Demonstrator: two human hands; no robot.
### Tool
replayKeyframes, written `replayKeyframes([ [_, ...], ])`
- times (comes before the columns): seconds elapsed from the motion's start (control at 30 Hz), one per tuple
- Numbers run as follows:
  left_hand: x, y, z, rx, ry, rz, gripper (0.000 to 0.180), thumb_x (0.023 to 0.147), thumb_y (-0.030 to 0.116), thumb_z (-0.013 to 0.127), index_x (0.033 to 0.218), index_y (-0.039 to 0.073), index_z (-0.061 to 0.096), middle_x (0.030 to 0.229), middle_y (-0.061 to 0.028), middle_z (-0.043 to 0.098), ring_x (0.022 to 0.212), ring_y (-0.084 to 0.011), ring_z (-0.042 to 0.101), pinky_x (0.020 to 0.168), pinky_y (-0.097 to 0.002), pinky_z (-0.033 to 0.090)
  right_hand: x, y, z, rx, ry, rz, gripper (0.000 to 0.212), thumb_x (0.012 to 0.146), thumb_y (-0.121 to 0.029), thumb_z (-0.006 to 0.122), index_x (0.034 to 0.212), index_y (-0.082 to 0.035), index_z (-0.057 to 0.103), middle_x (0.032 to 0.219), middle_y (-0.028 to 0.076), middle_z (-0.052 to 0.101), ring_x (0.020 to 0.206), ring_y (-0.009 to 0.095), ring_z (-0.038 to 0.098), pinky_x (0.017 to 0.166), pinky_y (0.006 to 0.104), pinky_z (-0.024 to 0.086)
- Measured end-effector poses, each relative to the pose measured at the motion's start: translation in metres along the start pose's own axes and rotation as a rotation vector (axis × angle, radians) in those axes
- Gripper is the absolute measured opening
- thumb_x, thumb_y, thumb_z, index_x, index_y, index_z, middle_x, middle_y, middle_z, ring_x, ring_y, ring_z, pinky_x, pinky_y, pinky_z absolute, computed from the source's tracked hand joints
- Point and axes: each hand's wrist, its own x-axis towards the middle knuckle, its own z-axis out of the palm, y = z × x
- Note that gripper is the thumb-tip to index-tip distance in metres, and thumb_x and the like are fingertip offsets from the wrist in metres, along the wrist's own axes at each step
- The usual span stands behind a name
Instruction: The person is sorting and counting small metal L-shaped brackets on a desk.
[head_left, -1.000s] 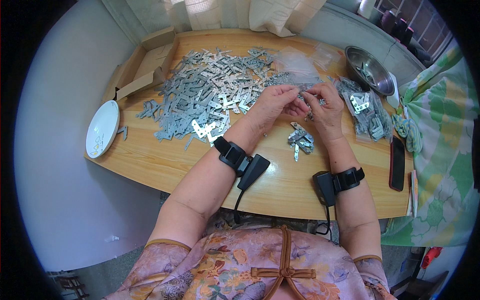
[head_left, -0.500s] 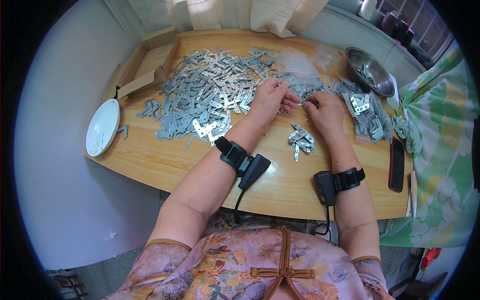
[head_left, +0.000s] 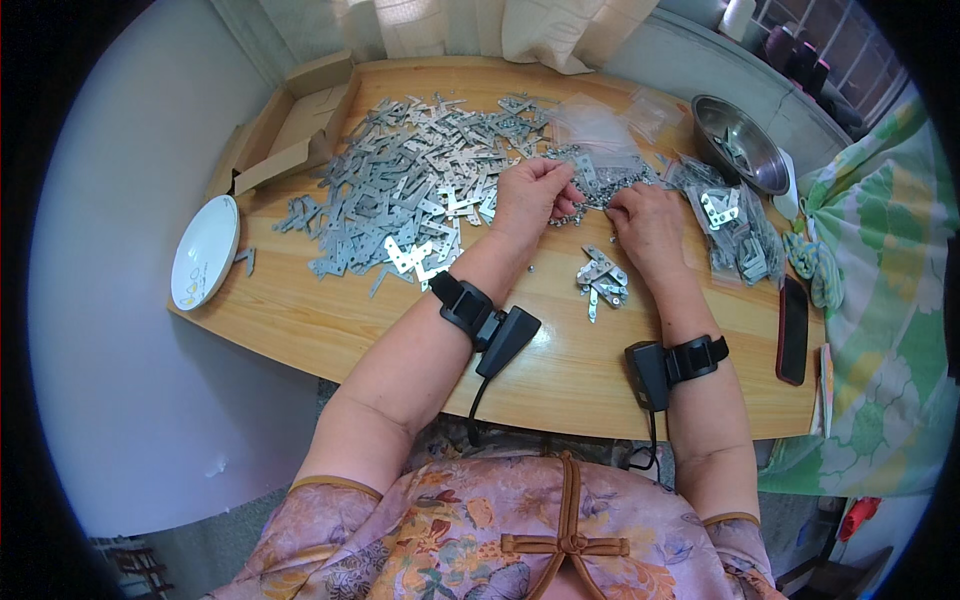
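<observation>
My left hand (head_left: 532,200) hovers by the right edge of a large heap of flat L-shaped metal brackets (head_left: 385,190). Its fingers are curled in, and whatever they hold is hidden. My right hand (head_left: 648,225) is at the near right edge of a spread of small screws (head_left: 597,190), fingertips drawn together and turned down; I cannot make out anything in them. Between my forearms, nearer to me, lies a small pile of brackets (head_left: 602,277) with small parts on them. Each wrist wears a black strap with a boxy device.
An open cardboard box (head_left: 290,130) and a white plate (head_left: 206,255) stand at the left. Clear plastic bags (head_left: 595,125) lie behind the screws. At the right are a steel bowl (head_left: 738,145), bagged brackets (head_left: 745,240), and a dark phone (head_left: 793,330) near the table's edge.
My hands have drawn apart. The left has shifted slightly left, away from the right hand's fingertips, and more of the screws now show between them.
</observation>
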Motion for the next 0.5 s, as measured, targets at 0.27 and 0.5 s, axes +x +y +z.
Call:
replayKeyframes([
  [0.27,0.0032,-0.0031,0.0004,-0.043,-0.048,-0.02,0.019,0.088,0.022,0.049,0.084,0.005,0.055,0.074,-0.0082,0.064,0.055,-0.008,0.055,0.049,-0.0187,0.041,0.0012,-0.0025,0.0007,0.014,0.016,-0.068,0.006,0.069,-0.013,0.062,0.072,-0.009,0.059,0.075,0.007,0.057,0.079,0.024,0.053,0.072,0.0365,0.038],
  [0.5,0.0013,-0.0016,0.0008,-0.031,-0.077,-0.042,0.02,0.089,0.022,0.045,0.088,0.004,0.053,0.079,-0.0104,0.064,0.058,-0.0092,0.057,0.05,-0.0186,0.042,0.0022,-0.0022,0.0057,0.244,0.183,0.001,0.006,0.07,-0.008,0.06,0.075,-0.005,0.057,0.073,0.012,0.056,0.072,0.028,0.054,0.065,0.0377,0.041],
])
